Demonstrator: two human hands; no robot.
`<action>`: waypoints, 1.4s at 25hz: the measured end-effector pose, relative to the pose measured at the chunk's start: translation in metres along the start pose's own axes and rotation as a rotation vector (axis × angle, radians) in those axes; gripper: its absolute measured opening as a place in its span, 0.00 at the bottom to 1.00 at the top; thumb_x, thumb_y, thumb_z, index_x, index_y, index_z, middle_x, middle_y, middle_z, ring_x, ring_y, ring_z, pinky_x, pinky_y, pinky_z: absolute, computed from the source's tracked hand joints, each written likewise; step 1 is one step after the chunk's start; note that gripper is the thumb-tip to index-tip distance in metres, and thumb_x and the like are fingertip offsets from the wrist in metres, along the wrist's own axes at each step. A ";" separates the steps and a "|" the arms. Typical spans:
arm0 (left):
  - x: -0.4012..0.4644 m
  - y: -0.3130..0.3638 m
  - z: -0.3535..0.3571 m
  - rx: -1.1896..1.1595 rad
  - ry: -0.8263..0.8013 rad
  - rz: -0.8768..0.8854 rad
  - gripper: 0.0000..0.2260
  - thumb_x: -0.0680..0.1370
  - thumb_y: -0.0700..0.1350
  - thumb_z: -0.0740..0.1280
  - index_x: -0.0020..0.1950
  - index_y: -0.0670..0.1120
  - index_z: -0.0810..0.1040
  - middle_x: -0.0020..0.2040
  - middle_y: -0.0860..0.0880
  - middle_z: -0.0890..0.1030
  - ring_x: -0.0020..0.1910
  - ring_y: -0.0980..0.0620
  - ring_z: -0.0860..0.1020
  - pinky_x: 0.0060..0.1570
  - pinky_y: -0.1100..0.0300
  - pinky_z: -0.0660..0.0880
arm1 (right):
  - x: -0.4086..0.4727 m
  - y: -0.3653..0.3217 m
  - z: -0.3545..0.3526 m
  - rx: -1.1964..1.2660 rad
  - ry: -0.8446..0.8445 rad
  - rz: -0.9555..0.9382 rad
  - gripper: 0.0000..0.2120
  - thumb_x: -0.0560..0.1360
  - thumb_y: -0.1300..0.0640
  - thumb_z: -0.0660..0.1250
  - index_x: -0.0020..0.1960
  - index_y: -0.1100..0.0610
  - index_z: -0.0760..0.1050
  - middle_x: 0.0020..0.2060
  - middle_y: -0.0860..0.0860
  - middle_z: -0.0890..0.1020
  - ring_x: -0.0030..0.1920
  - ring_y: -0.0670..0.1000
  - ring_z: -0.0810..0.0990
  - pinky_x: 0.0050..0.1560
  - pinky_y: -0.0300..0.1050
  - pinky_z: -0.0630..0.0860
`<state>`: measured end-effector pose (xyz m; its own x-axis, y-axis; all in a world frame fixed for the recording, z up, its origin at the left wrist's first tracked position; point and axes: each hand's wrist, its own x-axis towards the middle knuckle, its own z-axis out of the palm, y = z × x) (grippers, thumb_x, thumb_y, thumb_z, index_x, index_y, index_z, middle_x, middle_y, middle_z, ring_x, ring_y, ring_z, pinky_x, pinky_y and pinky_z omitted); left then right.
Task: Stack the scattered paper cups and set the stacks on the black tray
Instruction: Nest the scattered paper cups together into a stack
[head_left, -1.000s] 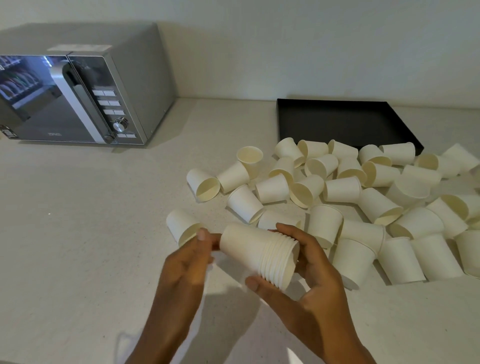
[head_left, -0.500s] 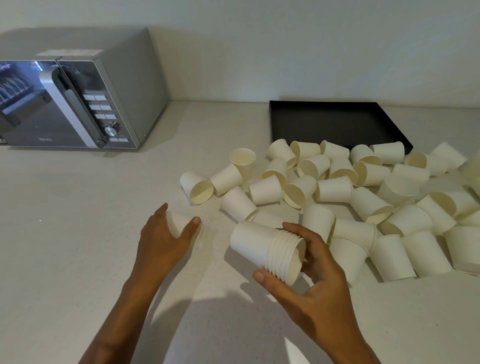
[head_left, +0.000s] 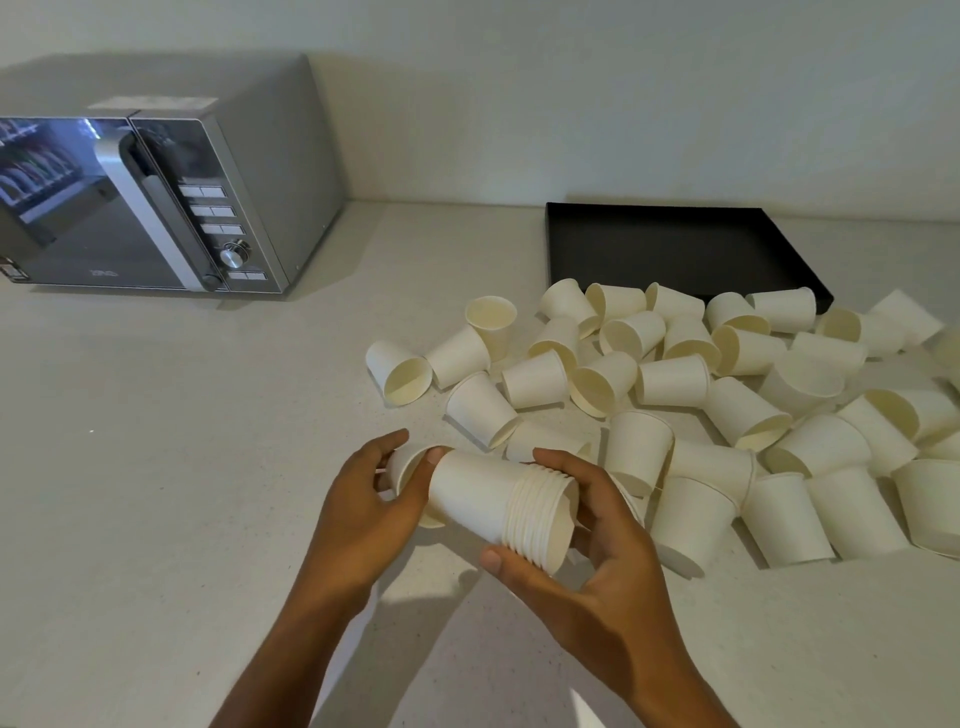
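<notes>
Left hand (head_left: 363, 512) now brings a single cup (head_left: 410, 467) to right hand's (head_left: 597, 566) nested stack (head_left: 498, 506) (sideways), black tray (head_left: 670, 249) bare.

A pale, faintly speckled countertop (head_left: 156, 493) runs back to a plain off-white wall (head_left: 571, 93). At the far left a silver microwave (head_left: 156, 202) stands against the wall, its dark glass door reflecting a bluish scene, with a long handle, rows of buttons and a round knob on the right panel. The light is soft, casting dim shadows on the counter.
</notes>
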<state>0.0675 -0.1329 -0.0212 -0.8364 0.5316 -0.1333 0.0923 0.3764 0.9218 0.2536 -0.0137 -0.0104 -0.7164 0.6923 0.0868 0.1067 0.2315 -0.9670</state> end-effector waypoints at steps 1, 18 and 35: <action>-0.002 0.001 0.001 -0.021 -0.018 -0.003 0.39 0.63 0.69 0.68 0.73 0.61 0.71 0.64 0.59 0.76 0.58 0.55 0.77 0.49 0.64 0.75 | 0.000 0.000 -0.001 -0.003 0.002 -0.003 0.44 0.57 0.30 0.81 0.69 0.29 0.68 0.65 0.27 0.74 0.65 0.32 0.74 0.57 0.28 0.79; -0.028 0.014 0.010 -0.244 -0.167 0.103 0.26 0.72 0.77 0.58 0.66 0.70 0.76 0.62 0.63 0.82 0.59 0.59 0.83 0.45 0.70 0.80 | 0.010 0.009 -0.005 -0.200 -0.036 -0.032 0.44 0.58 0.26 0.75 0.70 0.23 0.60 0.64 0.21 0.69 0.66 0.30 0.70 0.59 0.31 0.75; 0.185 0.013 -0.051 0.355 -0.174 0.004 0.48 0.65 0.65 0.71 0.82 0.55 0.58 0.80 0.47 0.66 0.76 0.40 0.69 0.69 0.39 0.71 | 0.003 0.013 -0.018 -0.135 0.134 -0.116 0.40 0.62 0.34 0.82 0.70 0.32 0.70 0.67 0.31 0.76 0.68 0.36 0.74 0.53 0.24 0.77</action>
<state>-0.1134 -0.0687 -0.0153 -0.7346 0.6427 -0.2173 0.3020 0.5965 0.7436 0.2654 0.0041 -0.0183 -0.6320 0.7385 0.2349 0.1271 0.3978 -0.9086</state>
